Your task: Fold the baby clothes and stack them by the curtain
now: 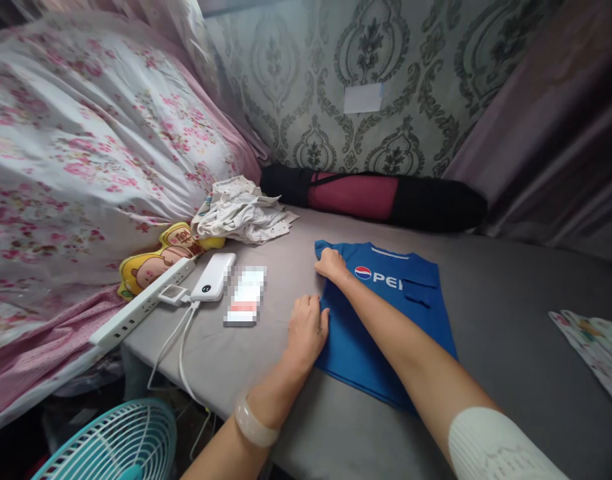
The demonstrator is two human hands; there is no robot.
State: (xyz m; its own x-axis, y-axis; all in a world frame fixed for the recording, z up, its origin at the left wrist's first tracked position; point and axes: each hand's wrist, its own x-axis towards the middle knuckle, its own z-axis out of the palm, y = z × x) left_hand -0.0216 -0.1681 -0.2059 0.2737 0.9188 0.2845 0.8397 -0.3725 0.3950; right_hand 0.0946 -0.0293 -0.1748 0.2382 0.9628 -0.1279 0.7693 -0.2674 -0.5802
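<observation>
A blue T-shirt (386,333) with a Pepsi logo and white lettering lies flat on the grey sheet (506,320), its neckline pointing away from me. My right hand (331,264) reaches across the shirt, with its fingers curled onto the sleeve at the upper left corner. Below it, my left hand (307,328) rests at the shirt's left edge, fingers stretched out and thumb over the fabric. A pale bangle circles my left wrist. My right forearm hides part of the shirt's front and lower edge.
Left of the shirt lie a phone (246,297), a white power bank (216,277) with cables and a power strip (143,303). Behind are crumpled white cloth (243,212) and a long black-and-maroon bag (371,197). A turquoise fan (116,443) stands below the bed edge.
</observation>
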